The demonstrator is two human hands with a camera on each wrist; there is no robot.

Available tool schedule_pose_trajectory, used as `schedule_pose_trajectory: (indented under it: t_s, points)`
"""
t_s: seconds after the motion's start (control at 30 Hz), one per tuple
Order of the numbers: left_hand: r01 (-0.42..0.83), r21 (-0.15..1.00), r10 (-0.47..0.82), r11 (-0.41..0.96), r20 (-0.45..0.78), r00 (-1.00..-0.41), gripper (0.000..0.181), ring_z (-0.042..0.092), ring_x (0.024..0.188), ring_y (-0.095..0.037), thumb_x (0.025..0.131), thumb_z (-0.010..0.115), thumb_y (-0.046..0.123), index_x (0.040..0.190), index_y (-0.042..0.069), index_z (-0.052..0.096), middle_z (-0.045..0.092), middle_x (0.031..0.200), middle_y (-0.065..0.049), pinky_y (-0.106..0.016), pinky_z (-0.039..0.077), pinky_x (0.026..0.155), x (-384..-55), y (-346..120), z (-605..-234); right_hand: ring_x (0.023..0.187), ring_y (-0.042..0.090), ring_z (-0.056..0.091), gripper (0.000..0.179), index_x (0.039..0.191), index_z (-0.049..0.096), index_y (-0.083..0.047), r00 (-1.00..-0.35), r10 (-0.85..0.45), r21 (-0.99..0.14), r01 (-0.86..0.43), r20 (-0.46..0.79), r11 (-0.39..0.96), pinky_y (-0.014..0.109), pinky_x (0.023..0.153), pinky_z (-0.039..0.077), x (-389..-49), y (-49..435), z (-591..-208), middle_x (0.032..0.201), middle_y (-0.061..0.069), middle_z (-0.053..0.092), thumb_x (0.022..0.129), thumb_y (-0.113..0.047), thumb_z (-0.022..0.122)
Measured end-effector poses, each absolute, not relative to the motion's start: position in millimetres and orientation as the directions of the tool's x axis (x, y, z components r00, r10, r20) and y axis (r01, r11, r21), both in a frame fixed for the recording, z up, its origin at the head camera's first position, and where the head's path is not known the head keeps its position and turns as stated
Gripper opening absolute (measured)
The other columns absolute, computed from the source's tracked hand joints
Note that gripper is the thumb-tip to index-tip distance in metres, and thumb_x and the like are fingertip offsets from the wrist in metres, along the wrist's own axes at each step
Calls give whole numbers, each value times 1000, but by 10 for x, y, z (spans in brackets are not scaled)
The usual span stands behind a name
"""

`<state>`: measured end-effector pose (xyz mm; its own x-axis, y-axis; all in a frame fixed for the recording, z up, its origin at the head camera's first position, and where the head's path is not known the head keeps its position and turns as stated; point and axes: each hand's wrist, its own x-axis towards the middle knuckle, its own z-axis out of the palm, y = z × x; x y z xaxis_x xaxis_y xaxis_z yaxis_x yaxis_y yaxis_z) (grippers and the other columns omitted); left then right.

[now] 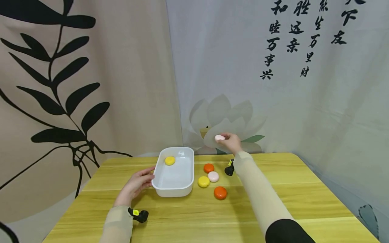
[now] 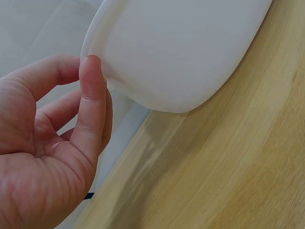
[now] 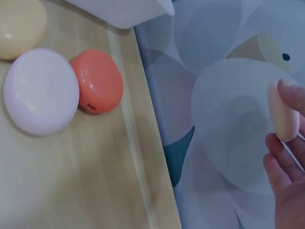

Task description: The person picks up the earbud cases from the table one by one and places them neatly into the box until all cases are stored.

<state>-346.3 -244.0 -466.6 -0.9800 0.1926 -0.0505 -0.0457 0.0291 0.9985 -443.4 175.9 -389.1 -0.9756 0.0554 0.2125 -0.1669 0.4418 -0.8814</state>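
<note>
My left hand point(image 1: 138, 185) grips the left rim of a white rectangular container point(image 1: 177, 192), its fingertips point(image 2: 90, 71) at the edge in the left wrist view. Inside the container, toward its far left, lies a yellow disc point(image 1: 170, 160). Raised above the table's far edge, my right hand point(image 1: 232, 143) pinches a pale pink, smooth rounded disc point(image 1: 219, 137). That disc point(image 3: 283, 114) appears edge-on between thumb and fingers in the right wrist view. Below and nearer me, another pink disc point(image 1: 213, 176) sits beside an orange-red disc point(image 1: 208, 168) and a yellow disc point(image 1: 203, 182).
A second orange-red disc point(image 1: 220, 193) lies nearest me on the wooden table point(image 1: 188, 222), right of the container. Behind the table's far edge hangs a printed cloth point(image 1: 225, 74) with a lotus and writing. Black wrist cameras point(image 1: 139, 215) are strapped to both wrists.
</note>
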Motion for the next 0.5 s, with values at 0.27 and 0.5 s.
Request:
schedule_pose_trajectory:
  t_s: [0.27,0.5]
  points:
    - [-50,999,183,23,-53,-982,57,60,69,-12,93,60,5,145,-6,38,61,95,-8,-21,54,66,-3456,-2445,-4669,110,31,57,40,122,65,-1,-963,26,-870,-229,267,436,43,93,47,-4445,1639,-3798,121,17,63,86,-15,74]
    - [-50,999,186,17,-52,-981,56,61,70,-12,94,59,4,145,-5,38,61,98,-12,-22,55,68,-3456,-2440,-4669,111,31,56,41,123,64,-1,-966,26,-873,-219,256,435,43,94,46,-4436,1572,-3750,123,16,62,86,-16,74]
